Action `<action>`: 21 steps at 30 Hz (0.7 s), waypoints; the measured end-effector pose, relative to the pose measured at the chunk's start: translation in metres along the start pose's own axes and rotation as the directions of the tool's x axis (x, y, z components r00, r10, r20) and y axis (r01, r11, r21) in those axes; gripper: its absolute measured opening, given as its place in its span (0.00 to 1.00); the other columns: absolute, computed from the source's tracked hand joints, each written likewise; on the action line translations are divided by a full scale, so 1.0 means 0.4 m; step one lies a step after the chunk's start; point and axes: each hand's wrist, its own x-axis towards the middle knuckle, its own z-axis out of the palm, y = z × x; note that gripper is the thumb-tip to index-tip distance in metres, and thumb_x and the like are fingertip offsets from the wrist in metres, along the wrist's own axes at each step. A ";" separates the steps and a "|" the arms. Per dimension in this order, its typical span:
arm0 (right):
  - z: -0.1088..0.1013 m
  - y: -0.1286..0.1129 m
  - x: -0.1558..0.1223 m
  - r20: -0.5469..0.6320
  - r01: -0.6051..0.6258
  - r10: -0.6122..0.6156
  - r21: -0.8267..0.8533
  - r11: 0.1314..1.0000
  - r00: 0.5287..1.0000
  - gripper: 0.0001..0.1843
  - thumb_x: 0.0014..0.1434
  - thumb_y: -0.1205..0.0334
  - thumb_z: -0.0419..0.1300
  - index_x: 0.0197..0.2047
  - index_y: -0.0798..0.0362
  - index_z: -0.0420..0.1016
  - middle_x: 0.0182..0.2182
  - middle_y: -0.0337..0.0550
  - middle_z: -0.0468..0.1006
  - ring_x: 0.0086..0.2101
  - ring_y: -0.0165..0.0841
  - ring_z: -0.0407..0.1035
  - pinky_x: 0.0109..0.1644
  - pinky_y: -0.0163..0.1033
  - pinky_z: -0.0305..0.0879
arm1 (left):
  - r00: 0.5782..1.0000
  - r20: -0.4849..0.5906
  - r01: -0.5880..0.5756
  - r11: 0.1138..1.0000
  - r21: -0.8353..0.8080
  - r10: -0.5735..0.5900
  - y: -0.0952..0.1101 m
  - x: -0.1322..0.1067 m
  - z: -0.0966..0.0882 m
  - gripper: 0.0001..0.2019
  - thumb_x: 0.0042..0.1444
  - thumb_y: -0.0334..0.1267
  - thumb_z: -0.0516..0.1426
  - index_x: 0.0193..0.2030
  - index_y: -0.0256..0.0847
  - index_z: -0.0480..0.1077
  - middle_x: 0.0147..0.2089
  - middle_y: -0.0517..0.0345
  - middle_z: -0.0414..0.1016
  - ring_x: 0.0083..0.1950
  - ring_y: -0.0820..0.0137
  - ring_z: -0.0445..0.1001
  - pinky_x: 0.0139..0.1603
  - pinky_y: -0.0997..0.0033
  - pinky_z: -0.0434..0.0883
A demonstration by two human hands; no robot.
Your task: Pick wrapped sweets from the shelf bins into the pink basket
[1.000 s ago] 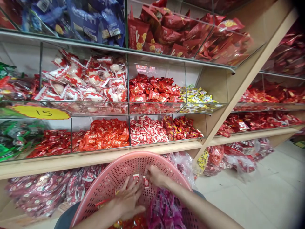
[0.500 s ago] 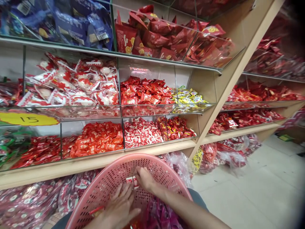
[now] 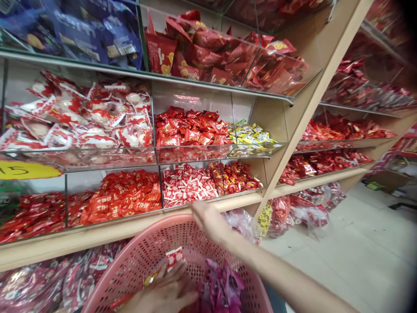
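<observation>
A pink perforated basket (image 3: 133,256) stands in front of me, below the shelves. Inside it, my left hand (image 3: 163,291) lies with its fingers stretched out, slightly blurred. Just beyond those fingertips is a small red-and-white candy packet (image 3: 175,257); whether they touch it I cannot tell. Purple wrapped candies (image 3: 221,289) fill the basket's right side, and a yellow-gold wrapper (image 3: 150,278) shows by my left hand. My right hand (image 3: 210,221) is over the basket's far rim, close to the lower bin of red-and-white candies (image 3: 189,184). Motion smears its fingers.
Bins of orange-red packets (image 3: 124,195) and red-and-yellow candies (image 3: 241,178) flank that bin. Higher shelves have clear front panels. A yellow price tag (image 3: 29,170) hangs at left. Bagged stock (image 3: 306,208) lies on the floor (image 3: 325,261) under the right-hand shelf.
My right hand has moved up and away from the packet inside the basket to the far rim. The left hand has stayed in the basket, slightly lower. The view has shifted a little.
</observation>
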 end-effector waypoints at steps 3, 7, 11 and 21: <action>-0.124 0.047 0.088 -0.188 -0.118 0.078 -0.214 0.970 0.979 0.16 0.62 0.73 0.45 0.49 0.57 0.67 0.42 0.52 0.71 0.42 0.37 0.68 0.45 0.38 0.61 | 1.000 -0.017 0.015 1.000 -0.027 -0.015 -0.004 0.000 0.011 0.38 0.58 0.63 0.39 0.66 0.38 0.55 0.70 0.43 0.45 0.70 0.51 0.42 0.67 0.44 0.36; -0.170 0.102 0.186 -0.107 -0.271 0.249 -0.426 0.863 0.963 0.19 0.61 0.77 0.45 0.51 0.57 0.68 0.45 0.57 0.72 0.44 0.41 0.70 0.44 0.38 0.61 | 0.999 -0.035 -0.036 0.998 -0.057 0.034 0.002 -0.010 0.017 0.34 0.58 0.63 0.41 0.64 0.46 0.60 0.70 0.47 0.46 0.70 0.50 0.42 0.66 0.39 0.38; -0.141 0.116 0.214 -0.041 -0.269 0.281 -0.445 0.854 0.959 0.16 0.58 0.80 0.49 0.45 0.60 0.73 0.41 0.61 0.75 0.44 0.44 0.72 0.43 0.38 0.62 | 0.995 -0.046 -0.088 0.995 -0.035 0.086 0.012 -0.028 0.013 0.30 0.61 0.60 0.40 0.62 0.48 0.62 0.70 0.47 0.47 0.70 0.51 0.43 0.66 0.39 0.41; -0.172 0.098 0.182 -0.131 -0.247 0.213 -0.357 0.901 0.968 0.13 0.57 0.78 0.50 0.40 0.59 0.73 0.40 0.61 0.77 0.42 0.42 0.73 0.40 0.37 0.63 | 0.991 -0.099 -0.096 0.994 -0.050 0.091 0.036 -0.072 -0.023 0.29 0.61 0.58 0.40 0.62 0.47 0.62 0.70 0.51 0.47 0.71 0.55 0.43 0.67 0.43 0.40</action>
